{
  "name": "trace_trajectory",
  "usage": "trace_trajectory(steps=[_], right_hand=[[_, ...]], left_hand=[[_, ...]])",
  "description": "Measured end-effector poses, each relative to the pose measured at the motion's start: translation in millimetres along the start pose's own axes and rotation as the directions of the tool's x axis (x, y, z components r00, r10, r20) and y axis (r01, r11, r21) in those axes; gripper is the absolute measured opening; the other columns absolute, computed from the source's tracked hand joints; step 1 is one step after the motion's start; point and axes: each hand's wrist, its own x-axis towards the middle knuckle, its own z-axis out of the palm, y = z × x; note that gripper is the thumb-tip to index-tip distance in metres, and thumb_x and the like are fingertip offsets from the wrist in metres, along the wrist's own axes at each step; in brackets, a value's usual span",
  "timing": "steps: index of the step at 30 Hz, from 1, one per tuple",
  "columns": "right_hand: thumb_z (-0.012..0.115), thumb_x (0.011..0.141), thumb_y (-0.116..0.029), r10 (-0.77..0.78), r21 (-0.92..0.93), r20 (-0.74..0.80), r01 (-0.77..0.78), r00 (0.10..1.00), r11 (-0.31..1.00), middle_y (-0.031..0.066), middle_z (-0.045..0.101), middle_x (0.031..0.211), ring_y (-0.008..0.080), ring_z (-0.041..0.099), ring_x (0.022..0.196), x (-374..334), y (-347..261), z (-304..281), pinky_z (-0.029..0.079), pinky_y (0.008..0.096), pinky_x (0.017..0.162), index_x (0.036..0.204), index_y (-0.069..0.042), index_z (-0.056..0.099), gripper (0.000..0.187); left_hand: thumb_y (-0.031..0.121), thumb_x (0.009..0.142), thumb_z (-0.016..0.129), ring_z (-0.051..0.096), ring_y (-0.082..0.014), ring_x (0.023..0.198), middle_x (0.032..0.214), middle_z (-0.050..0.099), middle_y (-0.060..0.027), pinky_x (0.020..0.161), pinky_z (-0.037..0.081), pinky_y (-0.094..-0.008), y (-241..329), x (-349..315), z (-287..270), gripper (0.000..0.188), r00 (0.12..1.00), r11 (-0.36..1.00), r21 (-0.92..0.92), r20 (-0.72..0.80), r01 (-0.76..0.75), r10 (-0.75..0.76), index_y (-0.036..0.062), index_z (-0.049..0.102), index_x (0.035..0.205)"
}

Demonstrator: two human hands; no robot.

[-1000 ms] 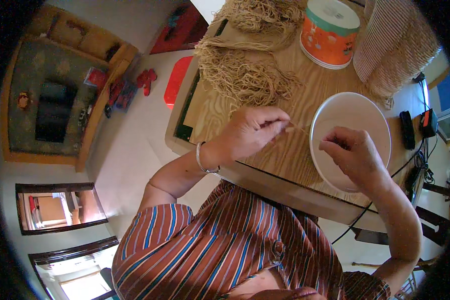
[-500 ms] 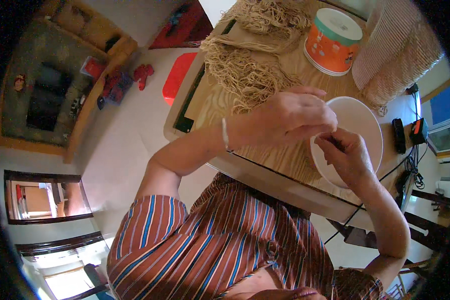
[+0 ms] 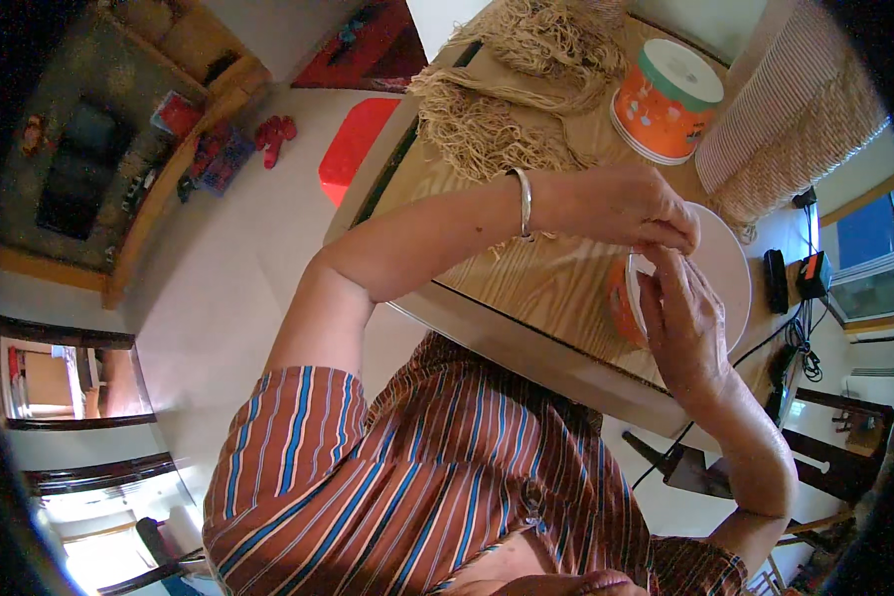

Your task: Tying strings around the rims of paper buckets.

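My left hand (image 3: 648,211), with a silver bangle at its wrist, reaches across with fingers bent downward and pressed together. Its fingertips meet those of my right hand (image 3: 687,316) over a round paper tub (image 3: 733,260). The tub has a white inside and an orange outer wall, part of which shows beside my right thumb. My right fingers are bent and drawn together toward the left ones. Whatever lies between the fingertips is hidden or too small to name.
Tan twine bundles (image 3: 492,124) lie on the wood-grain table (image 3: 536,288). An upturned orange tub stack (image 3: 666,104) stands behind, beside a ribbed woven roll (image 3: 785,119). Black cables (image 3: 800,343) and a small black box (image 3: 815,273) sit at right. A red stool (image 3: 356,149) is at left.
My left hand and forearm have shifted right. Both hands have closed in on each other over the tub, and some of the tub's orange outer wall now shows.
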Motion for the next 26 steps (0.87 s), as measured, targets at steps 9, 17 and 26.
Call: trace_trajectory(steps=[9,17,26], right_hand=[[0.057,0.077,0.000,-0.063,-0.419,0.165,0.128,0.984,0.899,0.0167,0.059,0.096,0.0327,0.061,0.096,5.8,-16.7,-7.5,0.052,0.0404,0.073,0.108,0.000,0.053,0.031],[0.060,0.077,-0.004,0.130,-0.570,0.246,0.035,0.961,0.821,0.0146,0.063,0.084,0.0336,0.065,0.078,18.9,-34.1,-14.7,0.052,0.0394,0.064,0.095,-0.001,0.057,0.018],[0.059,0.087,-0.024,0.472,0.443,0.677,-0.825,0.565,0.351,0.0085,0.069,0.076,0.0209,0.062,0.059,30.9,36.7,-22.6,0.047,0.0351,0.053,0.093,-0.007,0.067,0.019]], left_hand=[[0.024,0.092,0.054,0.065,-0.0275,0.081,0.087,0.067,-0.0119,0.075,0.050,-0.0370,4.9,7.5,-2.9,0.022,0.996,0.991,0.130,0.080,-0.035,0.025,0.0063,0.066,0.097],[0.020,0.089,0.057,0.065,-0.0264,0.080,0.086,0.067,-0.0110,0.076,0.051,-0.0360,-9.8,8.3,7.2,0.018,0.994,0.991,0.076,0.025,-0.109,0.108,0.0066,0.066,0.097],[0.019,0.094,0.055,0.055,-0.0212,0.109,0.121,0.056,-0.0113,0.093,0.043,-0.0353,15.1,-27.2,7.8,0.028,0.954,0.994,-0.053,-0.279,0.097,-0.108,0.0094,0.052,0.121]])
